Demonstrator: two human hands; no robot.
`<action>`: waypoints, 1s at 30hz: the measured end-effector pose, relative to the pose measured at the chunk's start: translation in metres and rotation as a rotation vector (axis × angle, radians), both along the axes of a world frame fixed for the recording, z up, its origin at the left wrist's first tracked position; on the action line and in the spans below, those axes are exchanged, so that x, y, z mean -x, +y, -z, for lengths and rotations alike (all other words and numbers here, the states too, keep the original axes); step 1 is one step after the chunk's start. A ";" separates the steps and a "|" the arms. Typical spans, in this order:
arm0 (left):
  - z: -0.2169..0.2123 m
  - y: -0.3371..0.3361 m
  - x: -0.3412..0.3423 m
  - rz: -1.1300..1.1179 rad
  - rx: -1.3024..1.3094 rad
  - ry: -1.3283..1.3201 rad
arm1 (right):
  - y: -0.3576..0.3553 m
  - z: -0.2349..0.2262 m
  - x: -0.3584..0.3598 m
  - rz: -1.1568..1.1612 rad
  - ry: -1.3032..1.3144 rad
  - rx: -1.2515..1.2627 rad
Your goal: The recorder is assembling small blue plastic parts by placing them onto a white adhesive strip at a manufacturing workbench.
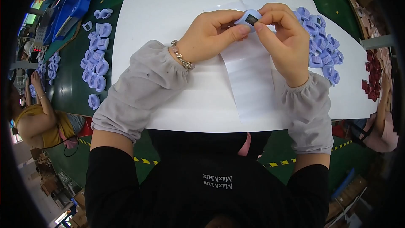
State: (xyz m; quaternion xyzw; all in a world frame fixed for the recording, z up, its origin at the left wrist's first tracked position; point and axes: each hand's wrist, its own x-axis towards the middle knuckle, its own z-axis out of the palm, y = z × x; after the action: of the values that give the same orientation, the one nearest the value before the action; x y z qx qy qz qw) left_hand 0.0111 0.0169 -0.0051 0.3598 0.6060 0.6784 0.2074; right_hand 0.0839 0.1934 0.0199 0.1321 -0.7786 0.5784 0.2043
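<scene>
Over the far middle of the white sheet, both hands hold one small lavender ring-shaped piece with a dark rectangular window. My left hand grips its left side between thumb and fingers. On the window side, the thumb and fingertips of my right hand pinch the piece, and they partly cover that edge. A heap of similar lavender pieces lies just right of my right hand. More lavender pieces stand in a loose column left of the sheet, beyond my left forearm.
White paper covers much of the green table; a glossy strip runs down its middle. Dark red pieces lie at the far right. A blue bin stands at the upper left. Other people sit at both sides.
</scene>
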 end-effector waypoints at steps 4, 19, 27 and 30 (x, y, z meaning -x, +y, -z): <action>0.001 0.000 0.000 0.002 -0.008 0.000 | -0.001 0.000 0.000 0.000 0.005 0.006; 0.003 0.000 0.001 0.028 0.019 0.071 | -0.003 -0.010 -0.003 0.062 -0.204 -0.060; -0.007 -0.001 -0.001 0.048 0.085 0.152 | 0.001 -0.017 -0.004 0.078 -0.235 -0.225; -0.019 -0.018 0.009 -0.076 0.171 0.347 | 0.018 -0.037 -0.010 0.423 -0.184 -0.457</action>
State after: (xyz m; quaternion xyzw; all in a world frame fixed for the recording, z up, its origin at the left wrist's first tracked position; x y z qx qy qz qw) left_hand 0.0024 -0.0015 0.0135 0.4290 0.7015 0.5596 0.1038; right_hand 0.0937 0.2116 0.0568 -0.0431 -0.9138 0.3427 0.2137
